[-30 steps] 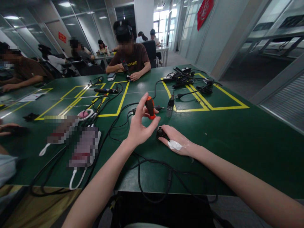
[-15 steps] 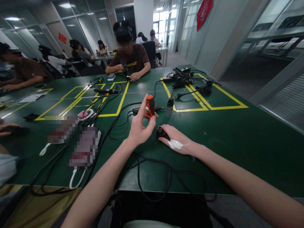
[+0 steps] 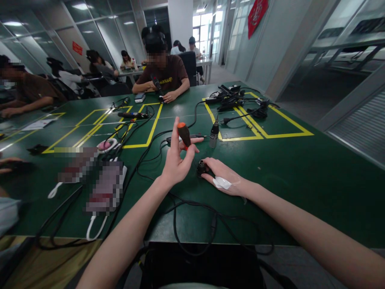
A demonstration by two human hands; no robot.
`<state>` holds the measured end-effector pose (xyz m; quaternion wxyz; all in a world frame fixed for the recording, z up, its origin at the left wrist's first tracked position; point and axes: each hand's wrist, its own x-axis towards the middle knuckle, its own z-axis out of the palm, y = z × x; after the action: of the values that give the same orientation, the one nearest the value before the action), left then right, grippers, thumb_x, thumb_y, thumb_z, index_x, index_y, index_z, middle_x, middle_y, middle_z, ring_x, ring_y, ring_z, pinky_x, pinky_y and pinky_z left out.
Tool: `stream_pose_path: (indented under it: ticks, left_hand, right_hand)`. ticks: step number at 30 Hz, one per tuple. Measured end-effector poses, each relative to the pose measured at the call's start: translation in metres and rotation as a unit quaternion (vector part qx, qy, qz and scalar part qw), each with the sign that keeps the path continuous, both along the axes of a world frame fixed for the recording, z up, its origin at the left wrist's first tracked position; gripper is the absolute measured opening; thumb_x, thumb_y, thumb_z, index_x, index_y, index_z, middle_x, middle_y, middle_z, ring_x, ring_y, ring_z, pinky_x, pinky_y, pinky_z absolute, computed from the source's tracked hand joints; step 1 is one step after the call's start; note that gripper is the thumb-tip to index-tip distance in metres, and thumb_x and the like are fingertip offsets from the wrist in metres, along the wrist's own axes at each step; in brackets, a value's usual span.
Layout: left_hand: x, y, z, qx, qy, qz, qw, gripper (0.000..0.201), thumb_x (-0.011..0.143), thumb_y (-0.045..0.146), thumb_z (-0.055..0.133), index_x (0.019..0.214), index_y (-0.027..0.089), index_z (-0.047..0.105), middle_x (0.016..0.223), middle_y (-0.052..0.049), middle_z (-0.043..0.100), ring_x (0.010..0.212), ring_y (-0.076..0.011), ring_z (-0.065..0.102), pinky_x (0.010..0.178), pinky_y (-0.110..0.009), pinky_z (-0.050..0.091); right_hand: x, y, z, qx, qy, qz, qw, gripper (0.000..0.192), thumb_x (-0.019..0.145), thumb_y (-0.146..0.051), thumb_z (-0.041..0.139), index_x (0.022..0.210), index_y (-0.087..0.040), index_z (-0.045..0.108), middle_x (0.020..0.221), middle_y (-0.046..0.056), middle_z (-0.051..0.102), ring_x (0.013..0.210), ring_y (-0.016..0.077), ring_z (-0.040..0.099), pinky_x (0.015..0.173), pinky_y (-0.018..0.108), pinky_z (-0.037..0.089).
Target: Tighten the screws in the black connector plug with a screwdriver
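Note:
My left hand (image 3: 177, 160) holds a screwdriver with an orange and black handle (image 3: 183, 134) upright between thumb and fingers, tip pointing down. My right hand (image 3: 224, 176) rests on the green table (image 3: 300, 172) and grips a small black round connector (image 3: 201, 166) just right of the screwdriver. A white patch sits on the back of my right hand. A black cable (image 3: 192, 208) loops across the table below both hands.
A silver-tipped plug (image 3: 214, 135) stands behind my hands. More cables and adapters (image 3: 234, 100) lie at the far right inside yellow floor-tape boxes. A person in a brown shirt (image 3: 164, 76) sits opposite; other people sit at the left. Blurred cards with lanyards (image 3: 102, 188) lie at left.
The screwdriver handle has shifted left and tilted in my left hand's fingers. My right hand has stayed on the connector.

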<state>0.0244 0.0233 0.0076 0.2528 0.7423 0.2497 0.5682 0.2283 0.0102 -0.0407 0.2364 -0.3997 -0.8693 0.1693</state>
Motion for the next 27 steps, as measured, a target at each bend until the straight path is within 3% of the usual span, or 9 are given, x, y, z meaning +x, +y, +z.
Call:
stream_pose_path:
  ticks: [2,8,10,13,15,20,27]
  left_hand:
    - [-0.001,0.001,0.000,0.002,0.000,0.004,1.000,0.072,0.109,0.026,0.052,0.170,0.033,0.015,0.116,-0.007,0.078,0.082,-0.0140,0.072,0.085,-0.033,0.060]
    - [-0.002,0.006,0.004,0.075,0.004,0.116,0.990,0.045,0.099,0.022,0.065,0.144,0.025,0.060,0.112,-0.007,0.065,0.095,-0.0164,0.061,0.080,-0.027,0.057]
    - [-0.002,0.007,0.006,0.082,0.005,0.123,0.989,0.053,0.098,0.023,0.067,0.149,0.026,0.057,0.105,-0.004,0.065,0.093,-0.0160,0.062,0.083,-0.028,0.058]
    - [-0.001,0.005,0.008,0.060,-0.007,0.089,0.994,0.081,0.099,0.025,0.068,0.168,0.032,0.027,0.103,-0.002,0.070,0.089,-0.0152,0.069,0.088,-0.030,0.062]
    - [-0.002,0.004,0.009,0.053,-0.011,0.058,0.997,0.083,0.102,0.027,0.065,0.170,0.034,0.018,0.107,-0.003,0.074,0.088,-0.0154,0.073,0.089,-0.033,0.064]
    - [-0.005,0.004,0.010,0.072,-0.006,0.030,0.997,0.061,0.106,0.035,0.060,0.161,0.034,0.035,0.112,-0.005,0.076,0.088,-0.0157,0.075,0.088,-0.034,0.065]
    - [-0.006,0.007,0.011,0.099,-0.031,0.117,0.988,0.057,0.096,0.037,0.078,0.149,0.034,0.055,0.133,-0.007,0.064,0.103,-0.0158,0.066,0.078,-0.022,0.059]
  right_hand:
    - [0.000,-0.001,0.000,0.003,0.002,-0.001,1.000,0.023,0.099,-0.021,0.066,0.121,-0.021,0.059,0.111,0.011,0.071,0.103,0.0302,0.068,0.092,0.045,0.056]
    - [0.001,-0.001,0.000,0.001,0.000,0.005,1.000,0.023,0.100,-0.021,0.064,0.122,-0.020,0.059,0.113,0.013,0.071,0.102,0.0309,0.068,0.092,0.048,0.057]
    - [0.001,-0.001,0.000,0.001,0.001,0.002,1.000,0.025,0.099,-0.021,0.064,0.124,-0.019,0.059,0.114,0.014,0.072,0.104,0.0316,0.068,0.093,0.049,0.057]
    - [0.000,-0.001,0.000,0.001,0.006,-0.003,1.000,0.028,0.099,-0.022,0.065,0.126,-0.020,0.059,0.114,0.013,0.072,0.104,0.0316,0.069,0.093,0.049,0.057]
    - [0.000,-0.001,0.000,-0.001,0.007,-0.003,1.000,0.027,0.099,-0.023,0.065,0.126,-0.020,0.060,0.113,0.013,0.072,0.104,0.0313,0.069,0.094,0.048,0.057]
    - [-0.001,-0.001,0.001,0.003,0.004,-0.002,1.000,0.025,0.100,-0.023,0.065,0.124,-0.021,0.060,0.113,0.012,0.072,0.105,0.0310,0.068,0.094,0.048,0.057]
    - [-0.001,-0.002,0.002,0.006,-0.010,-0.004,1.000,0.024,0.100,-0.022,0.064,0.123,-0.018,0.059,0.114,0.014,0.071,0.105,0.0316,0.068,0.093,0.049,0.057]
